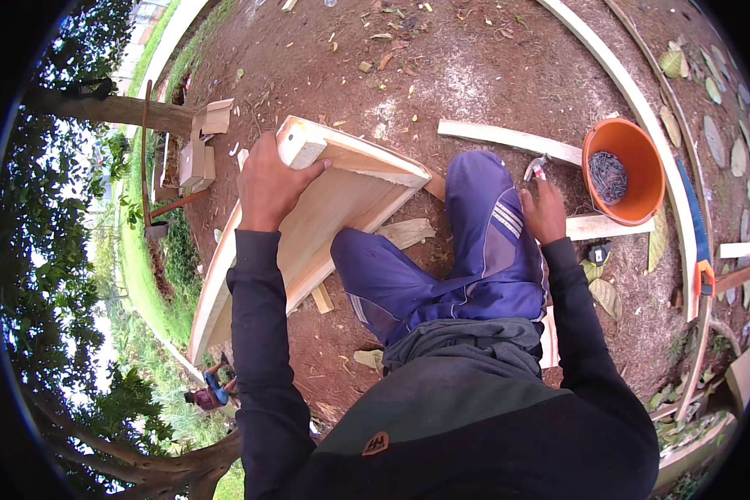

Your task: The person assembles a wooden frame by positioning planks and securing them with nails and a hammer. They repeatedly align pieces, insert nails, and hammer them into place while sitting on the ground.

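My left hand [268,187] is wrapped round the upper corner of a pale wooden panel with a raised frame [337,204]. Its thumb lies along the end block [301,145] at that corner. The panel stands tilted on the dirt at my left and rests near my left knee. Beside my right thigh, my right hand [546,210] is closed on a hammer [536,169]; the metal head shows above the fingers, while most of the handle is hidden. Just right of that hand stands an orange bucket [648,171] with many nails [608,177] in it.
Timber pieces [508,138] lie by the bucket, with a tape measure [598,252] below it. A long curved-looking beam [642,100] and a handsaw [703,271] are at the right. Cardboard boxes [197,164] and a hoe [156,229] stand far left; another person [208,397] is beyond.
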A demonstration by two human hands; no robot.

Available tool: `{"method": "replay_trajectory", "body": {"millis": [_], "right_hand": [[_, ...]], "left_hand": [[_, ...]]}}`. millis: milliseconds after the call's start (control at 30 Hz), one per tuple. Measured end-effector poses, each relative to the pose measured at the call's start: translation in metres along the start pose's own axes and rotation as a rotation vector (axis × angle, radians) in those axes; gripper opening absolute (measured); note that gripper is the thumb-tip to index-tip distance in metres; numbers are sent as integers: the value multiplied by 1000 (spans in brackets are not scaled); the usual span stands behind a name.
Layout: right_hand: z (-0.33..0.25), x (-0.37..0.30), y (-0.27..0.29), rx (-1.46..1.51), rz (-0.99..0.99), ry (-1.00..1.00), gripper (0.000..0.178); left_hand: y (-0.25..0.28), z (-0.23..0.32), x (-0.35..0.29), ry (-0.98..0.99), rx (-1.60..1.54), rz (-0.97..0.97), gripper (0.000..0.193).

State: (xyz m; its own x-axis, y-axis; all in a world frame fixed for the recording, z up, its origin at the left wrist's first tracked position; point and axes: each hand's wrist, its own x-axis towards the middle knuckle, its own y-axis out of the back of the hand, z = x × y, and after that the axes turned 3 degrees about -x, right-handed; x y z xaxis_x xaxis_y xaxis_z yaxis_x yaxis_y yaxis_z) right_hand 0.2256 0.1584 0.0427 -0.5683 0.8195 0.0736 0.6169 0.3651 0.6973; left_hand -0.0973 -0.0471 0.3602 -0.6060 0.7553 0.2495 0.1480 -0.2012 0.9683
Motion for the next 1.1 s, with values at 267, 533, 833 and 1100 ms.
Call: {"method": "replay_trajectory", "body": {"millis": [267,533,833,1100], "right_hand": [[-84,36,-44,260,-252,339,63],[-125,68,-156,389,-581,454,119],[-200,98,-129,72,-822,649,99],[-188,79,-128,150,-711,681,82]], "left_hand": [[66,-23,-38,-29,-19,124,71],[139,-43,-94,-13,-75,180,71],[145,-50,-111,-133,29,257,73],[140,-61,-104,-92,39,244,80]]}}
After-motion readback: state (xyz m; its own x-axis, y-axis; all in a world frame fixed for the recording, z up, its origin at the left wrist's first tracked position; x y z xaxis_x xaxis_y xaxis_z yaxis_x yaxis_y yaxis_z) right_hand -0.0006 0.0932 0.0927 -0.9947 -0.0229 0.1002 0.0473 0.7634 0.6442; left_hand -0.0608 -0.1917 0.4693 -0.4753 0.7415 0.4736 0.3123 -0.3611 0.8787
